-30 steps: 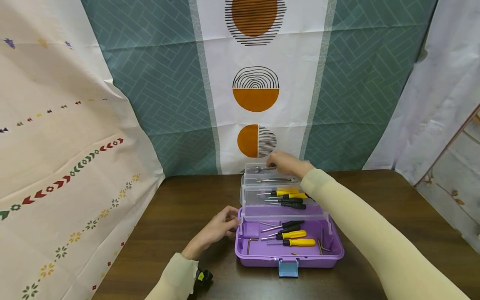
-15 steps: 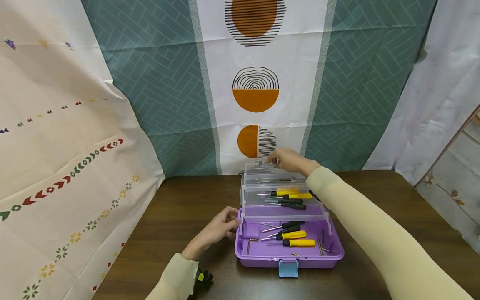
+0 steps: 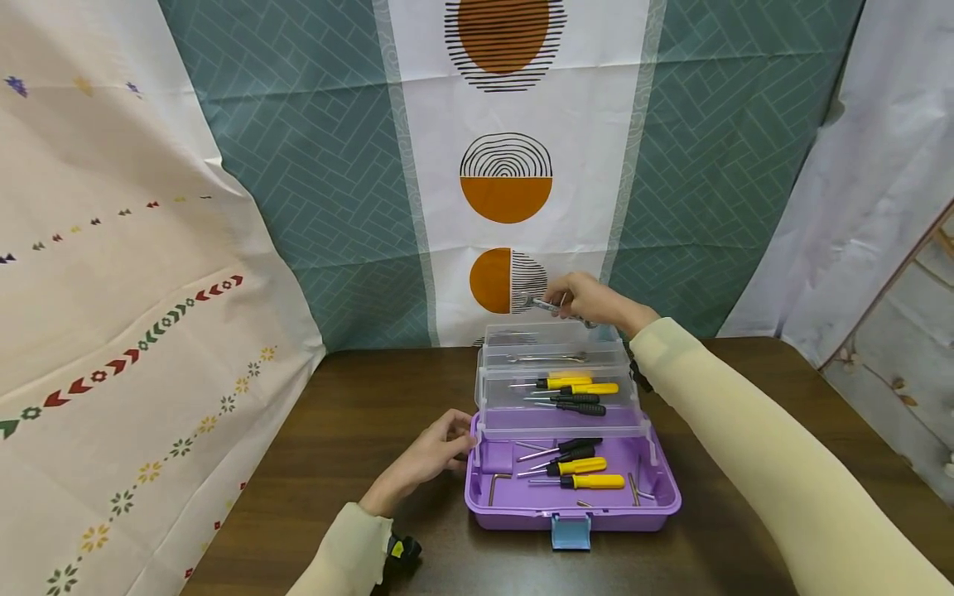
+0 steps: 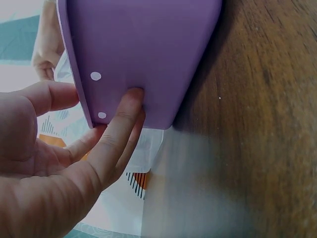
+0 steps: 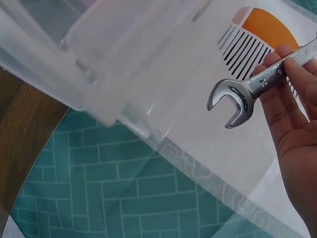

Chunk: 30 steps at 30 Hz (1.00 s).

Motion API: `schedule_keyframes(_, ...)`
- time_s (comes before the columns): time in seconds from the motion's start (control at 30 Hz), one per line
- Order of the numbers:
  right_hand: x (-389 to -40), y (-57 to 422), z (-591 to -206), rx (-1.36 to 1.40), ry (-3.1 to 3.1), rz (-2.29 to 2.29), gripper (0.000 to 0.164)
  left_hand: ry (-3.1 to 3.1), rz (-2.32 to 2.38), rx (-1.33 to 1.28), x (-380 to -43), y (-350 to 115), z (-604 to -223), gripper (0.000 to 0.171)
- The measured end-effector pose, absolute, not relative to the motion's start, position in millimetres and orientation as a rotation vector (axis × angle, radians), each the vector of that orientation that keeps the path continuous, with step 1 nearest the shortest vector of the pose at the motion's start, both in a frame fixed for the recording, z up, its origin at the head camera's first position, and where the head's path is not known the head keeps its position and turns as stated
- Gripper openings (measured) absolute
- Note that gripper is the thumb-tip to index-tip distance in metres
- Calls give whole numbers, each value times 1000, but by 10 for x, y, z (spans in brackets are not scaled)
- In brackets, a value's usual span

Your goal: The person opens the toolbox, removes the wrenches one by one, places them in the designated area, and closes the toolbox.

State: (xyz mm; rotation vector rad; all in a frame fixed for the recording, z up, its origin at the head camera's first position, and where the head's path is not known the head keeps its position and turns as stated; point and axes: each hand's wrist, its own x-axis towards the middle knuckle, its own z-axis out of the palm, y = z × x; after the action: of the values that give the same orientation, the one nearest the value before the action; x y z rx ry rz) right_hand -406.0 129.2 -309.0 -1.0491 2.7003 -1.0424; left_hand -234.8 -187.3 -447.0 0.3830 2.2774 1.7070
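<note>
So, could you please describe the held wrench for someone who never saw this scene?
Start at the purple toolbox. Above its highest clear tray, the right hand grips a silver, open-ended wrench. Only this wrench is lifted; the other tools lie below.

Cloth-screened nook: patterned hangings, wood-grain table.

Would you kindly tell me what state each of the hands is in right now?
Left hand: open, fingers touching the side of the purple toolbox.
Right hand: closed, holding a metal wrench.
</note>
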Motion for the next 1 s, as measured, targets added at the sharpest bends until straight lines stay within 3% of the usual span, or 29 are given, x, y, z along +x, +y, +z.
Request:
schedule_keyframes(0.77, -4195, 2019, -3032, -923, 2809, -1004, 34, 2304, 1693, 363, -2363, -1837, -4466, 39)
schedule_keyframes(1.0, -4179, 2281, -3043, -882, 2851, -947, 27, 2308, 1721, 349, -2392, -1821, -4476, 38)
